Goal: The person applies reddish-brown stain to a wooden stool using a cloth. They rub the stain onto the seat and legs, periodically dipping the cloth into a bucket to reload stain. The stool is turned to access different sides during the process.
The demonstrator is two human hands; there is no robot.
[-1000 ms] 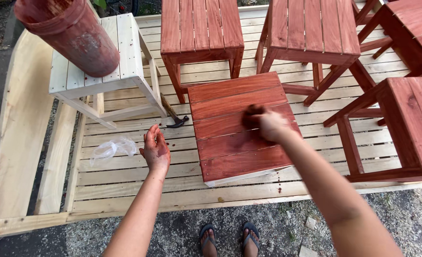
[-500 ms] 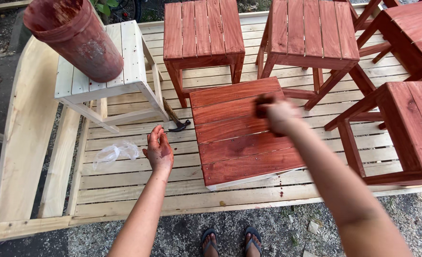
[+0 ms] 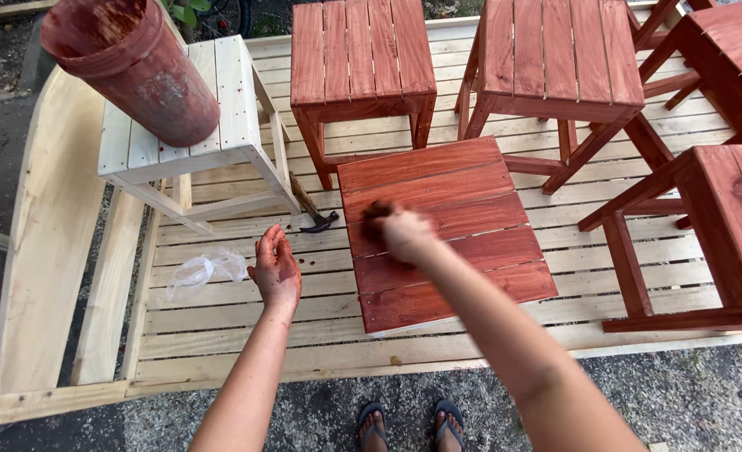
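A pale slatted platform [image 3: 220,335] carries 5 red-stained stools [image 3: 442,230] (1 unstained [image 3: 183,142]), a hammer [image 3: 312,213] and clear plastic [image 3: 199,272].

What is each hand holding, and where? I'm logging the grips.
The right hand grips a dark stained wad, bunched in its fingers, on the red stool top. The left hand holds nothing.

Pale slatted wood platform [image 3: 220,335] outdoors; red-stained stools [image 3: 555,59] behind; gravel ground [image 3: 680,402]; daylight.
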